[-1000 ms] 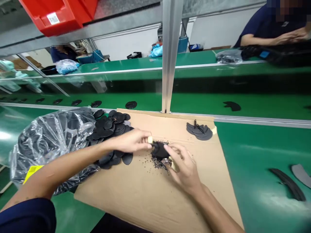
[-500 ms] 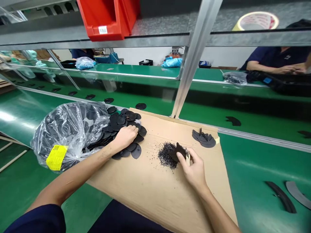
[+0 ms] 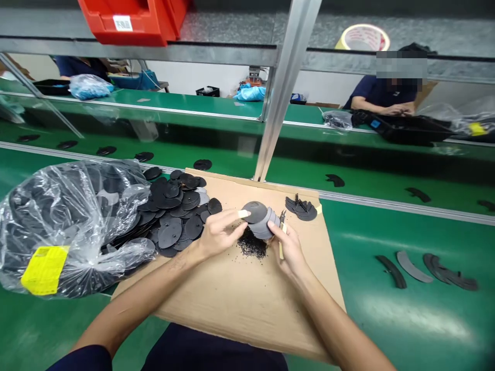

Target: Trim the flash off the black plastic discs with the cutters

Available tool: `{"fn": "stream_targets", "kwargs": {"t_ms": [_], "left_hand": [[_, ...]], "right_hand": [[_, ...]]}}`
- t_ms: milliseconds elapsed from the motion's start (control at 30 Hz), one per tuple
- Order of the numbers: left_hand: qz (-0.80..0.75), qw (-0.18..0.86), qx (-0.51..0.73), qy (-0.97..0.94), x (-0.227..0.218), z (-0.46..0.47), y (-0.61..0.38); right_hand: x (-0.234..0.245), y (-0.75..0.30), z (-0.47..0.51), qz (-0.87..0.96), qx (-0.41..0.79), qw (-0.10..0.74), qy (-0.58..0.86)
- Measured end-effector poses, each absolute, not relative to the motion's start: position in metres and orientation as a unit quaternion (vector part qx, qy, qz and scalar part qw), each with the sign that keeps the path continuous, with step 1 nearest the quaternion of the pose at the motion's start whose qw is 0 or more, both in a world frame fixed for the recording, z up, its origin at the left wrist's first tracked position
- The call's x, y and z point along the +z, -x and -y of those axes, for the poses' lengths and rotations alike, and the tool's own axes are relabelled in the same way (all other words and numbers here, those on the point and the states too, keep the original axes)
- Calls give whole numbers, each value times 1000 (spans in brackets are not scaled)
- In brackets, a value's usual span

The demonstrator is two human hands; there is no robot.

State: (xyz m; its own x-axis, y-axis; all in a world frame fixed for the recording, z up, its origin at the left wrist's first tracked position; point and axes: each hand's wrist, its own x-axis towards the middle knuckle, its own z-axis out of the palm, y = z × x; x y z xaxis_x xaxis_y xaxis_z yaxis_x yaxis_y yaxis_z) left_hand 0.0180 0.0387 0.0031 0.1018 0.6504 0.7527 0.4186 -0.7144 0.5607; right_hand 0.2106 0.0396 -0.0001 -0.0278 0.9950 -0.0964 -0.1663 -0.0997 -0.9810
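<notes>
Between thumb and fingers, my left hand (image 3: 219,233) pinches a black oval plastic piece (image 3: 256,211) with small slots near its top. That piece overlaps a small fan of grey plastic pieces (image 3: 263,226) which my right hand (image 3: 291,248) grips. A pair of nippers (image 3: 282,234) with cream handles is also in my right hand, jaws pointing up. Below the pieces lies a heap of tiny black scraps (image 3: 252,247) on the cardboard sheet (image 3: 232,293). Left of my hands, a pile of black oval pieces (image 3: 170,232) spills from a clear plastic bag (image 3: 88,206).
A fanned stack of dark pieces (image 3: 303,210) sits at the cardboard's right corner. Curved strips (image 3: 413,267) lie on the green surface to the right. Ahead stands a metal post (image 3: 284,87), under a shelf with a red bin (image 3: 131,23). Another person (image 3: 386,98) sits opposite.
My left hand has come right from the pile with an oval piece, up to my right hand. My right hand's pieces have turned, showing grey faces. The whole view has shifted.
</notes>
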Motion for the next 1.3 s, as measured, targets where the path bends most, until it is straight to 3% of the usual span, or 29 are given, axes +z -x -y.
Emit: {"fn": "stream_targets", "kwargs": {"t_ms": [267, 533, 767, 1200, 1300], "left_hand": [[-465, 338, 502, -646, -11, -35, -17], [-469, 373, 474, -645, -17, -29, -16], [-477, 515, 474, -532, -24, -25, -18], [-490, 441, 424, -621, -26, -22, -18], [-453, 465, 433, -625, -21, -23, -20]], "right_hand": [[-2, -203, -33, 485, 565, 489, 454], [-6, -210, -27, 562, 515, 453, 461], [-7, -211, -21, 544, 521, 444, 485], [-3, -212, -20, 560, 527, 427, 476], [-1, -212, -21, 577, 510, 425, 475]]}}
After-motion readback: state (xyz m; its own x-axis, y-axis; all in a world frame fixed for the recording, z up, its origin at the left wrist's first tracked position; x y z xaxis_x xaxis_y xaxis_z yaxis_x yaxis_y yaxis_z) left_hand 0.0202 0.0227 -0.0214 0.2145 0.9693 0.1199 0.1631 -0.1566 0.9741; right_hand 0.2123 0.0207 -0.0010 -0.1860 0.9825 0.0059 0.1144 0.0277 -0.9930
